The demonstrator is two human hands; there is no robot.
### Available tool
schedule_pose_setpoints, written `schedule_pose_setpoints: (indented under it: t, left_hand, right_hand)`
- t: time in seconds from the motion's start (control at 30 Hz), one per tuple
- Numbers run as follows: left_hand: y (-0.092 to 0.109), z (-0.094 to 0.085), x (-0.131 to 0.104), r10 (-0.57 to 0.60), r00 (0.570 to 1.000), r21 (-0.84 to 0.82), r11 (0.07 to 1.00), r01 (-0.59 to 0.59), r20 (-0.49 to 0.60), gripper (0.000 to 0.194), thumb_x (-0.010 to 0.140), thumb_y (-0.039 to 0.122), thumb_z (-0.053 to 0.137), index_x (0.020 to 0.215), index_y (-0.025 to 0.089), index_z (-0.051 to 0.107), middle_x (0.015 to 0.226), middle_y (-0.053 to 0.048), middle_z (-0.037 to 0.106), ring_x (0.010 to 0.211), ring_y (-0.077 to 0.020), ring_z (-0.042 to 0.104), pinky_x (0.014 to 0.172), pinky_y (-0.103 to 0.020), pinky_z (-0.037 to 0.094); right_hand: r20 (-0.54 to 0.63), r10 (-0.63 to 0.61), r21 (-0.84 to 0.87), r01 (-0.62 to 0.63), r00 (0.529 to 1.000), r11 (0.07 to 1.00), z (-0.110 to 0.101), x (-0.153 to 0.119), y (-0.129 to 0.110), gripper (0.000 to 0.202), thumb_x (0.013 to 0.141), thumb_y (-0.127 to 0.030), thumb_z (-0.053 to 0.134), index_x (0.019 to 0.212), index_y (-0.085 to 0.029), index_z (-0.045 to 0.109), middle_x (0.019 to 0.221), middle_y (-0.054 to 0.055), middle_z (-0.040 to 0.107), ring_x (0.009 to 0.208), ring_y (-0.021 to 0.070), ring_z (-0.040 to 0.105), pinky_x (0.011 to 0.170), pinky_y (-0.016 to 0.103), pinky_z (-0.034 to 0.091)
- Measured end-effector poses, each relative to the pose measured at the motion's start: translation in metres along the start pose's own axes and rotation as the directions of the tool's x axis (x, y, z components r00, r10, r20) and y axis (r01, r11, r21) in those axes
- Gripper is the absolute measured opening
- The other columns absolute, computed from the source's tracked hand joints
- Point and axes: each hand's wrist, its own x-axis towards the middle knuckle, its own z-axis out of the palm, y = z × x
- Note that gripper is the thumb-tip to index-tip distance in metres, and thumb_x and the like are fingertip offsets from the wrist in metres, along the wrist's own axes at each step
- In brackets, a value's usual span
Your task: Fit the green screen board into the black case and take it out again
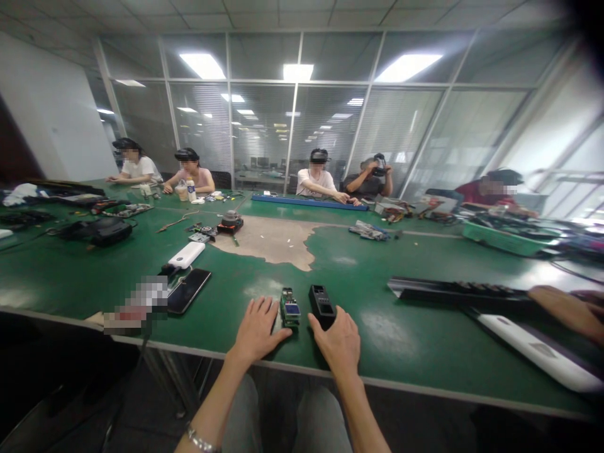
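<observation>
A small green circuit-board assembly with a little screen stands on the green table near its front edge. My left hand lies just left of it, fingers spread, the thumb reaching to its lower end. Right of the board, a black rectangular case with openings in its top rests on the table. My right hand has its thumb and fingers around the near end of this case. A narrow gap separates board and case.
A black phone and a white power bank lie to the left. On the right are a black rail, a white device and another person's hand. Several people sit across the table.
</observation>
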Motion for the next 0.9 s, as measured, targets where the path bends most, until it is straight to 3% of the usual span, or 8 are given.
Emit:
schedule_pose_setpoints:
  t: [0.4, 0.9]
  left_hand:
    - [0.001, 0.0, -0.001, 0.009, 1.0, 0.012, 1.0, -0.009, -0.001, 0.073, 0.089, 0.07, 0.037, 0.144, 0.022, 0.04, 0.153, -0.011, 0.037, 0.142, -0.0321, 0.028, 0.117, -0.052, 0.018]
    - [0.004, 0.0, -0.002, 0.037, 0.999, 0.067, 0.997, -0.035, -0.039, 0.06, 0.094, 0.063, 0.035, 0.141, 0.027, 0.044, 0.151, -0.01, 0.039, 0.141, -0.0311, 0.03, 0.115, -0.053, 0.021]
  right_hand:
    - [-0.004, -0.005, 0.052, 0.005, 1.0, 0.999, -0.004, -0.001, 0.002, 0.061, 0.082, -0.064, 0.051, 0.11, -0.01, 0.058, 0.11, 0.022, 0.063, 0.109, 0.0328, 0.056, 0.093, 0.042, 0.04]
    - [-0.024, -0.042, 0.089, 0.044, 0.999, 0.995, 0.001, -0.002, 0.009, 0.053, 0.085, -0.059, 0.05, 0.105, -0.011, 0.061, 0.107, 0.02, 0.064, 0.104, 0.031, 0.057, 0.091, 0.04, 0.04]
